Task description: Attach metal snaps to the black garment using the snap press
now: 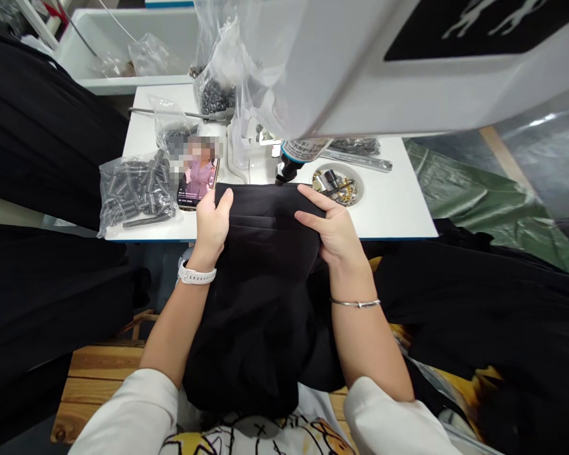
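A black garment [260,265] lies across my lap and up onto the white machine table [393,208]. My left hand [212,224] grips its folded top edge on the left, and my right hand [329,224] presses flat on the same edge to the right. The fabric edge sits just under the black punch tip [281,180] of the white press machine [360,69] overhead. A white watch is on my left wrist and a thin bangle on my right.
A phone [196,177] leans beside my left hand, with bags of dark metal parts [135,189] to its left and behind. A round dish of small metal fittings [337,183] sits right of the punch. Black garments [478,303] are piled on both sides; a white bin [123,47] stands behind.
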A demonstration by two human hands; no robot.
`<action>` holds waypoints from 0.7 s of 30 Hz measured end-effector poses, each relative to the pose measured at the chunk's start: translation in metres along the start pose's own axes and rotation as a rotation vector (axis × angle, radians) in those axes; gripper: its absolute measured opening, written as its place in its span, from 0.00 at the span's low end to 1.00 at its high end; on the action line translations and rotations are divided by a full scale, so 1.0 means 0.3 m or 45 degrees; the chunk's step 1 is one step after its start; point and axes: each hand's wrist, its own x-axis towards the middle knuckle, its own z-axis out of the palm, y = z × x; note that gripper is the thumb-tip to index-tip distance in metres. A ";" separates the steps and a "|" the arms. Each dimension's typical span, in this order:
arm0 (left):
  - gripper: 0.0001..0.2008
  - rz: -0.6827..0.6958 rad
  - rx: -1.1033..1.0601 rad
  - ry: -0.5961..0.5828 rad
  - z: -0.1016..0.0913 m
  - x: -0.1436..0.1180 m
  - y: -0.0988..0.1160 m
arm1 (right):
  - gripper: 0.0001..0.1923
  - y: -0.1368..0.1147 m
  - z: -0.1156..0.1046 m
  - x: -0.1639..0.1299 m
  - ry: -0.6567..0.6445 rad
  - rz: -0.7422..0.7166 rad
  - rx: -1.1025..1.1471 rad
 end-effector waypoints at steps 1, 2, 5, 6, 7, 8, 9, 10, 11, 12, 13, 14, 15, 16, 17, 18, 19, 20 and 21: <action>0.09 0.002 0.010 0.003 -0.001 -0.001 0.000 | 0.29 -0.001 0.000 0.000 -0.006 0.004 -0.008; 0.08 0.000 0.019 0.005 -0.001 -0.001 0.000 | 0.29 -0.001 0.000 0.000 -0.010 0.005 -0.016; 0.07 -0.001 0.034 0.011 -0.001 -0.002 0.002 | 0.28 -0.002 -0.003 0.000 -0.012 -0.001 -0.019; 0.07 0.003 0.040 0.011 -0.001 -0.001 0.002 | 0.28 -0.002 -0.003 0.000 -0.012 0.000 -0.011; 0.07 0.006 0.048 0.010 -0.001 -0.001 0.003 | 0.28 -0.002 -0.004 0.000 -0.012 0.004 -0.001; 0.07 0.007 0.058 0.007 -0.001 -0.001 0.003 | 0.28 -0.003 -0.004 0.000 -0.014 0.013 0.009; 0.07 0.009 0.071 0.003 -0.002 0.000 0.002 | 0.28 -0.004 -0.004 0.001 -0.016 0.023 0.018; 0.07 0.013 0.089 0.002 -0.003 0.000 0.001 | 0.28 -0.005 -0.004 0.001 -0.017 0.032 0.024; 0.06 0.020 0.105 0.004 -0.004 0.000 -0.001 | 0.28 -0.006 -0.004 0.001 -0.020 0.039 0.027; 0.07 0.027 0.118 0.006 -0.005 0.001 -0.004 | 0.28 -0.007 -0.003 0.002 -0.023 0.044 0.028; 0.07 0.033 0.128 0.010 -0.007 0.001 -0.008 | 0.28 -0.008 -0.004 0.002 -0.027 0.045 0.025; 0.07 0.037 0.135 0.015 -0.008 0.002 -0.011 | 0.28 -0.009 -0.004 0.002 -0.033 0.039 0.018; 0.07 0.038 0.137 0.019 -0.009 0.002 -0.014 | 0.28 -0.010 -0.005 0.003 -0.039 0.027 0.009; 0.07 0.038 0.137 0.020 -0.010 0.003 -0.017 | 0.28 -0.009 -0.006 0.003 -0.045 0.013 -0.003; 0.07 0.039 0.137 0.019 -0.010 0.004 -0.019 | 0.27 -0.009 -0.008 0.004 -0.049 -0.002 -0.017; 0.07 0.043 0.135 0.018 -0.010 0.004 -0.020 | 0.27 -0.008 -0.009 0.004 -0.051 -0.015 -0.034; 0.07 0.049 0.130 0.016 -0.010 0.004 -0.020 | 0.27 -0.006 -0.011 0.004 -0.051 -0.025 -0.053; 0.07 0.057 0.122 0.015 -0.009 0.005 -0.019 | 0.26 -0.004 -0.013 0.005 -0.051 -0.030 -0.073; 0.07 0.066 0.114 0.017 -0.009 0.005 -0.018 | 0.26 -0.003 -0.014 0.005 -0.051 -0.035 -0.093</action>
